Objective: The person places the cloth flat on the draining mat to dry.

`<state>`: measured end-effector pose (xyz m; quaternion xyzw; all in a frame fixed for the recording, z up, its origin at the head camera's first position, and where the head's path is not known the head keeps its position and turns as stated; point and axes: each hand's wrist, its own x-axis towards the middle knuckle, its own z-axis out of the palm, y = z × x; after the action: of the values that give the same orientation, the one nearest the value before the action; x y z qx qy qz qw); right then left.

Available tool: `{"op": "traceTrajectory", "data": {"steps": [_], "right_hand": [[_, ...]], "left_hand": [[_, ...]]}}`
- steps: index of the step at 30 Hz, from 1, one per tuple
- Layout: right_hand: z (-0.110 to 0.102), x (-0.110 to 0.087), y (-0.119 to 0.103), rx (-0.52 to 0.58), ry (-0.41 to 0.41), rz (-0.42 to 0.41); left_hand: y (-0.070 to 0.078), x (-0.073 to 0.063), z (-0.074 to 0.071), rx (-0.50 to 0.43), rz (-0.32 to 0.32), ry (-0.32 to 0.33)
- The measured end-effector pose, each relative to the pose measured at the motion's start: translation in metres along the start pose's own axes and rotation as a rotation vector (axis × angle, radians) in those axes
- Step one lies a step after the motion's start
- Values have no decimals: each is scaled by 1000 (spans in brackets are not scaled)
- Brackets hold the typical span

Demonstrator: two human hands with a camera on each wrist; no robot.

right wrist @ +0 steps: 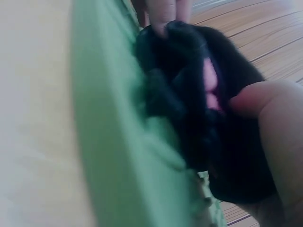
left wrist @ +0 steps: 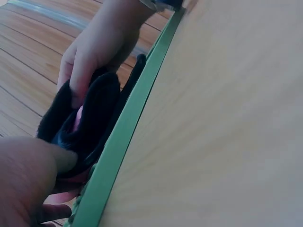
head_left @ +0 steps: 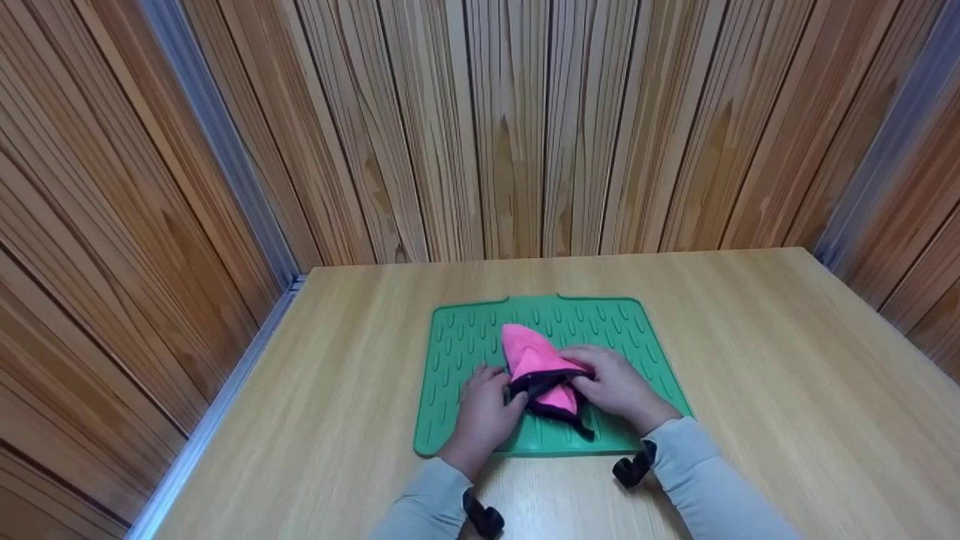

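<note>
A pink cloth piece with black edging lies bunched on a green mat, its pointed end toward the back. A short black strap end hangs off its near side. My left hand holds the black edging at the left, and in the left wrist view its thumb lies on the dark fabric. On the other side my right hand pinches the edge between thumb and fingers. In the right wrist view the black edging gapes, with pink showing inside. Some fingertips are hidden by the cloth.
The green mat has raised drop-shaped ridges and lies on a light wooden table. Wood-plank walls stand at the back and both sides, with a metal rail along the left. Black wrist straps sit at both cuffs.
</note>
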<state>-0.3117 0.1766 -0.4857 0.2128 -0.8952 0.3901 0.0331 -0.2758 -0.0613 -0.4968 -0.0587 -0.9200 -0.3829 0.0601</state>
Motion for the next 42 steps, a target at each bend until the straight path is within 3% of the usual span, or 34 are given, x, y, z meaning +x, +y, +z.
{"op": "traceTrajectory", "data": {"steps": [5, 11, 18, 25, 37, 42], "right_hand": [[6, -2, 5, -8, 72, 17], [6, -3, 7, -31, 159, 85], [3, -5, 12, -74, 302, 33], [0, -6, 15, -85, 391, 17], [-8, -2, 22, -21, 444, 84], [-12, -2, 24, -18, 450, 123]], "left_hand": [[-2, 3, 6, 22, -9, 51], [-4, 3, 1, 75, -3, 128], [-9, 6, -9, 118, -20, 217], [-14, 10, -20, 180, 28, 285], [-23, 13, -33, 281, 103, 396], [-30, 15, -37, 278, 79, 401]]}}
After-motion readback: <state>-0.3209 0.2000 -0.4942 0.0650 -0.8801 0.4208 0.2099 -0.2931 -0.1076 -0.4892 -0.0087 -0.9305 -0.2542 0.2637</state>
